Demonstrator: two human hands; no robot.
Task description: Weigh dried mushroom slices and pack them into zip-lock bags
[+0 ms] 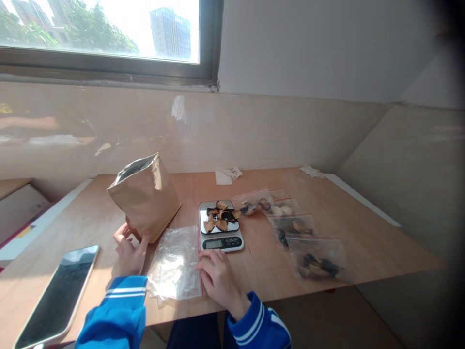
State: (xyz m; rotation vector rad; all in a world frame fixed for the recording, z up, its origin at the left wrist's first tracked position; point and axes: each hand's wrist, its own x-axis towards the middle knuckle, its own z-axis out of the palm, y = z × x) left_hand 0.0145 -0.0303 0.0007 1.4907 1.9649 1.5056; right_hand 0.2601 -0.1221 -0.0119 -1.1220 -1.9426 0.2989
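My left hand (131, 254) grips the lower near corner of a brown paper bag (150, 201), thumb and fingers on either side. The bag stands tilted, its top open. My right hand (220, 278) has its fingers bent at the red zip edge of clear zip-lock bags (174, 266) lying flat between my hands; its fingertips appear pinched on that edge. Just beyond it a digital kitchen scale (238, 245) carries a small pile of dark-skinned dried slices (221, 224). The display digits are too blurred to read.
Several filled zip-lock bags (321, 264) with dark and pale dried pieces lie right of the scale. A smartphone (58, 295) rests at the left. Crumpled tissues (232, 173) sit by the wall, below a window (109, 29). The wooden table's (261, 276) front edge is close to my body.
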